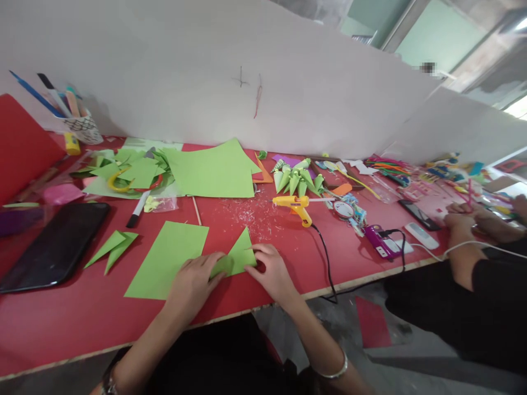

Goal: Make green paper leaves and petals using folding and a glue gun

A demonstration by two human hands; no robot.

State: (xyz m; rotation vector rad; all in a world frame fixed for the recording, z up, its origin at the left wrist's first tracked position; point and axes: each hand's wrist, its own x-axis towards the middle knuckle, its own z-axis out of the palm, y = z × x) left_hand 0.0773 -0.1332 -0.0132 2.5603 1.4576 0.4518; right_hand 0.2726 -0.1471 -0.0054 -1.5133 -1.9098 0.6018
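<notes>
Both my hands hold one small piece of green paper [241, 255] low over the red table, near its front edge. My left hand [198, 277] closes on the paper's left end, which curls up under the fingers. At the right edge, my right hand [272, 270] pinches the paper between thumb and fingers. A larger green sheet [171, 258] lies flat, partly under my left hand. Further left rest folded green paper cones [112, 248]. Beyond my hands lies a yellow glue gun [294, 206], with a bunch of finished-looking green paper cones [298, 178] behind it.
A black phone [55, 241] lies at left, near a marker [138, 209]. Green paper scraps and a big green sheet [214, 170] sit by the wall. A purple power strip [381, 241] with cords stands right. Another person's hands [465, 219] work at far right.
</notes>
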